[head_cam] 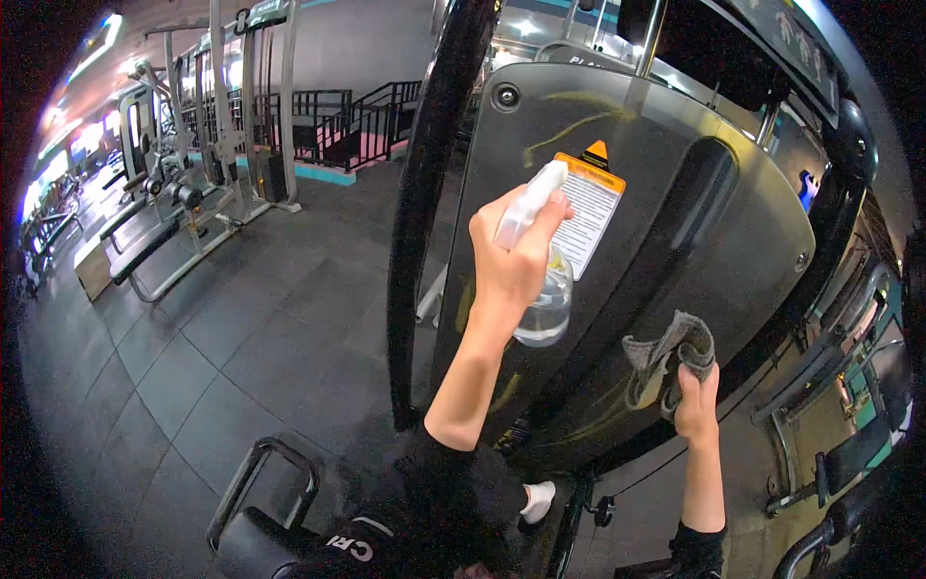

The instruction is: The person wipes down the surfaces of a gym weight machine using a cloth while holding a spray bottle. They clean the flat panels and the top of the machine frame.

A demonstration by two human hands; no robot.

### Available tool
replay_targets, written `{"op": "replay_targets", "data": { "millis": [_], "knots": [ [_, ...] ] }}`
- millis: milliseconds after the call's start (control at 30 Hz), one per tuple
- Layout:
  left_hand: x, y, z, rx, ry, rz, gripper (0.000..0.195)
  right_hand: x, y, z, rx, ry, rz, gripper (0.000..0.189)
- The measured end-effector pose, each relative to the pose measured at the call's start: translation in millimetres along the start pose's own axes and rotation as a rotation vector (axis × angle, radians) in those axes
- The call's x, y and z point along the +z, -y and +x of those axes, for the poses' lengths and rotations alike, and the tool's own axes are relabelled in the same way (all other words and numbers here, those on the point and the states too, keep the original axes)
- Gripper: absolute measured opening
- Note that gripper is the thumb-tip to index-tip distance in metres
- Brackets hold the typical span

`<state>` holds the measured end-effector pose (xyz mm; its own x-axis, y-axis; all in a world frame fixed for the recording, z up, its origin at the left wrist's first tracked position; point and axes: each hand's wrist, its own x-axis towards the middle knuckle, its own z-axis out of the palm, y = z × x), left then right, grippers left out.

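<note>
My left hand (517,242) is wrapped around the neck of a clear spray bottle (548,318) with a white trigger head (539,192). The bottle holds clear liquid and is held up before the dark panel (499,159) of a weight machine. Bunched in my right hand (698,405) is a grey cloth (669,347), lower and to the right in front of the same panel. Behind the bottle, an orange and white label (589,217) bearing writing is stuck on the panel, partly hidden by my left hand. Yellowish streaks show on the panel's surface.
A black upright frame post (438,181) runs along the panel's left side. Below left stands a padded seat with a metal handle (264,478). Further left are a bench (148,246) and a cable rack (217,108) on dark floor tiles (239,362). More machines (854,449) stand at right.
</note>
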<state>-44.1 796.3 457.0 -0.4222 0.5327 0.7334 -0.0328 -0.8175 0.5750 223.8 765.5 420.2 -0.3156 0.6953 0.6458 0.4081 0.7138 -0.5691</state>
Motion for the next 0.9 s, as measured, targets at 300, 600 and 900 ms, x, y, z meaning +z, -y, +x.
{"op": "replay_targets", "data": {
  "millis": [300, 600, 900],
  "knots": [
    [-7, 24, 1, 0.076, -0.087, 0.110, 0.029, 25, -5, 3, -0.022, 0.031, 0.057, 0.032],
    [-6, 33, 1, 0.129, -0.030, 0.121, 0.029, 16, -19, -8, 0.034, 0.151, -0.058, 0.029],
    [2, 42, -2, 0.178, -0.071, 0.152, 0.029, 11, -31, -24, 0.077, 0.239, -0.139, 0.029]
  ]
}}
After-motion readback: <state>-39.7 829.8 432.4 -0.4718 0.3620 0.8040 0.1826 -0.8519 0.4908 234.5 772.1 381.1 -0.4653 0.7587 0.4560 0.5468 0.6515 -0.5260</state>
